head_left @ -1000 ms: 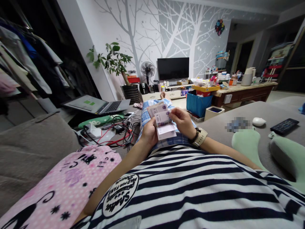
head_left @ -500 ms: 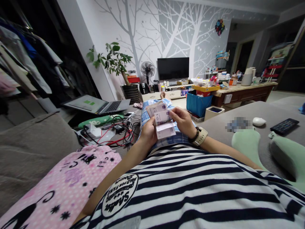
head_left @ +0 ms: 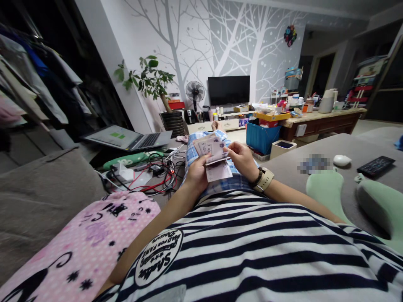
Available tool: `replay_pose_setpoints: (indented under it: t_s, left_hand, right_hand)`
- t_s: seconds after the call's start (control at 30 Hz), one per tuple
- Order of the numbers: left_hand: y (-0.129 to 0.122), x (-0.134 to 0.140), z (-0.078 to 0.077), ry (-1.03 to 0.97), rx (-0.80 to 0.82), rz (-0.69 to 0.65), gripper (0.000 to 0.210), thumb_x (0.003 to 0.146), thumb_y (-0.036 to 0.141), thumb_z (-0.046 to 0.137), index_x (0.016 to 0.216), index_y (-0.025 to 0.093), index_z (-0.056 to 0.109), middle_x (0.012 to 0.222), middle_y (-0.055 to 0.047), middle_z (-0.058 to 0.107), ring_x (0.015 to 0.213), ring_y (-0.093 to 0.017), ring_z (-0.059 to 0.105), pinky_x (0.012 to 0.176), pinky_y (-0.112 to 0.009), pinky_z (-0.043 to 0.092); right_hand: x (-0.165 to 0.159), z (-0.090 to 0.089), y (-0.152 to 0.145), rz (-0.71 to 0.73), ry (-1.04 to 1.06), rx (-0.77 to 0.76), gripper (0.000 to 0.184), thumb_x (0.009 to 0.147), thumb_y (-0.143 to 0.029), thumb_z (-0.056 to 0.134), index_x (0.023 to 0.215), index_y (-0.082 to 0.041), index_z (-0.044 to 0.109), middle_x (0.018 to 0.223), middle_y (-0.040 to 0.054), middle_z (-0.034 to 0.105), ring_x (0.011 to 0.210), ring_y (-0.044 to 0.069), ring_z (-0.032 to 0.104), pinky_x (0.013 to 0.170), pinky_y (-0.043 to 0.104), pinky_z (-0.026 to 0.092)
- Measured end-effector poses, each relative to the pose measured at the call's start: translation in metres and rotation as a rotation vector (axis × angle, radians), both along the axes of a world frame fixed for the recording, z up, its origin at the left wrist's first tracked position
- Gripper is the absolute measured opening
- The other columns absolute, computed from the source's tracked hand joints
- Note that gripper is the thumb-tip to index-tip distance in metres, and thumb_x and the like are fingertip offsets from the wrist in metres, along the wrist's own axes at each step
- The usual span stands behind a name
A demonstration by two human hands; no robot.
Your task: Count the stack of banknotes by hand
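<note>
A small stack of banknotes (head_left: 215, 150), pale with purple print and the figure 5, is held over my lap. My left hand (head_left: 197, 171) grips the stack at its lower left side, with the thumb across the notes. On the right edge of a note, my right hand (head_left: 242, 158) pinches with thumb and finger. Part of the notes folds down towards me, its pale face (head_left: 218, 172) showing below the thumb. Blue checked cloth (head_left: 198, 140) covers my legs beneath. How many notes there are, I cannot tell.
On the left lie a laptop (head_left: 135, 140), tangled cables (head_left: 160, 170) and a pink cat-print cloth (head_left: 107, 226). To the right, the grey sofa holds a remote control (head_left: 376, 166), a white mouse (head_left: 342, 160) and a green neck pillow (head_left: 325, 191). A blue bin (head_left: 262, 137) stands ahead.
The upper notes have shifted and fanned slightly within my left hand. My right fingers have moved a little along the note's right edge. The folded-down part now shows fewer layers.
</note>
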State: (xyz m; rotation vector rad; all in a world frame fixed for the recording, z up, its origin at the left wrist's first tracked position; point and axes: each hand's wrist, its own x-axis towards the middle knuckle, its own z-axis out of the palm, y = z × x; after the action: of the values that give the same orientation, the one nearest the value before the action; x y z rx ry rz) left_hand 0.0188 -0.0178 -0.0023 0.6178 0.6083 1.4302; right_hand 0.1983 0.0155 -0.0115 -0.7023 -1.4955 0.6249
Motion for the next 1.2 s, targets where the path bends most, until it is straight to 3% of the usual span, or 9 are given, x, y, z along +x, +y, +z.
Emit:
replay_pose_setpoints:
  t_s: [0.2, 0.47, 0.67, 1.0, 1.2]
  left_hand:
    - [-0.002, 0.000, -0.001, 0.039, 0.047, 0.042, 0.063, 0.090, 0.001, 0.088, 0.152, 0.011, 0.092, 0.122, -0.018, 0.101, 0.120, -0.042, 0.100, 0.119, -0.058, 0.081]
    - [-0.005, 0.008, 0.008, -0.020, -0.018, 0.037, 0.050, 0.114, 0.024, 0.077, 0.162, 0.013, 0.088, 0.129, -0.018, 0.101, 0.120, -0.042, 0.101, 0.118, -0.058, 0.082]
    - [-0.003, 0.008, 0.007, -0.021, -0.014, 0.019, 0.053, 0.113, 0.030, 0.082, 0.163, 0.013, 0.088, 0.129, -0.018, 0.101, 0.117, -0.042, 0.101, 0.114, -0.055, 0.083]
    - [-0.013, 0.015, 0.015, -0.031, -0.013, 0.028, 0.049, 0.113, 0.026, 0.079, 0.160, 0.013, 0.090, 0.126, -0.017, 0.101, 0.115, -0.042, 0.101, 0.115, -0.056, 0.082]
    - [-0.018, 0.019, 0.020, -0.006, -0.047, 0.060, 0.052, 0.116, 0.022, 0.070, 0.164, 0.014, 0.087, 0.123, -0.016, 0.102, 0.119, -0.041, 0.101, 0.116, -0.056, 0.082]
  right_hand:
    - [0.002, 0.002, -0.002, 0.015, -0.041, 0.000, 0.060, 0.098, -0.076, 0.091, 0.077, -0.029, 0.059, 0.071, -0.0032, 0.057, 0.076, 0.020, 0.051, 0.073, 0.036, 0.042]
    - [0.002, 0.004, -0.008, 0.053, -0.050, 0.029, 0.069, 0.100, -0.091, 0.081, 0.076, -0.030, 0.058, 0.070, -0.0028, 0.051, 0.075, 0.020, 0.048, 0.072, 0.037, 0.040]
    - [0.000, 0.005, -0.010, 0.066, -0.048, 0.028, 0.072, 0.100, -0.093, 0.081, 0.076, -0.029, 0.058, 0.071, -0.0023, 0.051, 0.076, 0.020, 0.046, 0.072, 0.037, 0.041]
    - [-0.003, 0.007, -0.015, 0.092, -0.010, 0.025, 0.066, 0.098, -0.091, 0.086, 0.086, -0.030, 0.061, 0.074, -0.0032, 0.050, 0.077, 0.021, 0.048, 0.071, 0.038, 0.043]
    - [-0.003, 0.008, -0.016, 0.096, -0.007, 0.033, 0.065, 0.099, -0.088, 0.086, 0.085, -0.030, 0.060, 0.074, -0.0031, 0.050, 0.077, 0.021, 0.049, 0.072, 0.037, 0.045]
